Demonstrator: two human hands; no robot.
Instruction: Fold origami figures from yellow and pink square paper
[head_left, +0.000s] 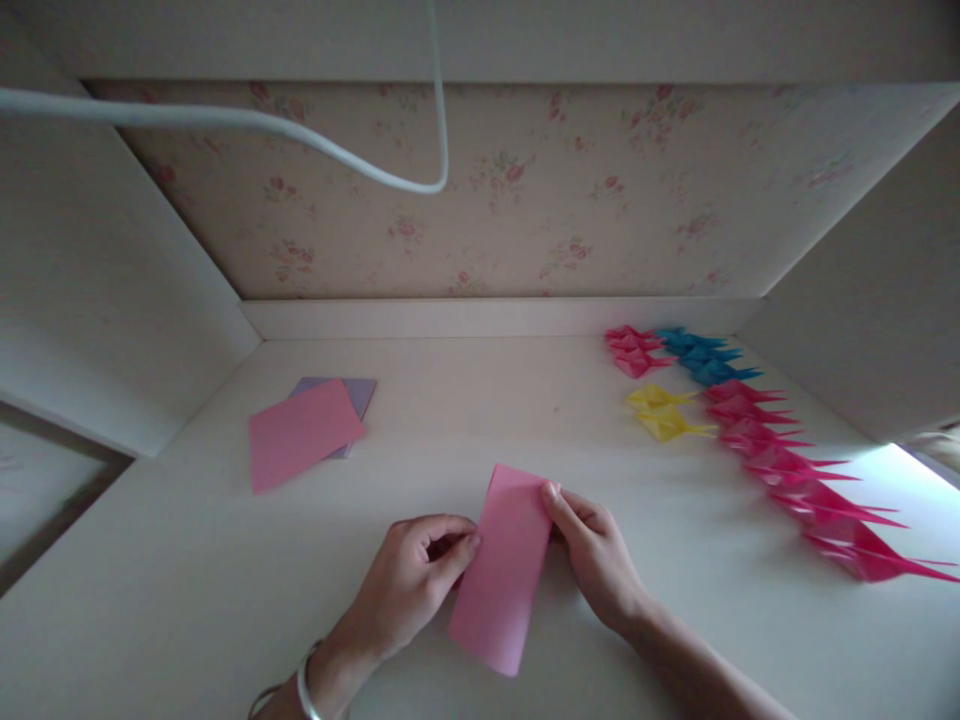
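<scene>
A pink sheet of paper, folded into a tall rectangle, is held between my two hands just above the white table. My left hand pinches its left edge between thumb and fingers. At the upper right corner, my right hand grips the paper with the thumb on top and the fingers behind it. The lower end of the paper curves slightly. A bangle circles my left wrist.
At the left, a pink sheet lies over purple paper. Folded paper shapes stand at the right: several dark pink, several blue, yellow and pink ones. A white cable hangs overhead before the floral back wall.
</scene>
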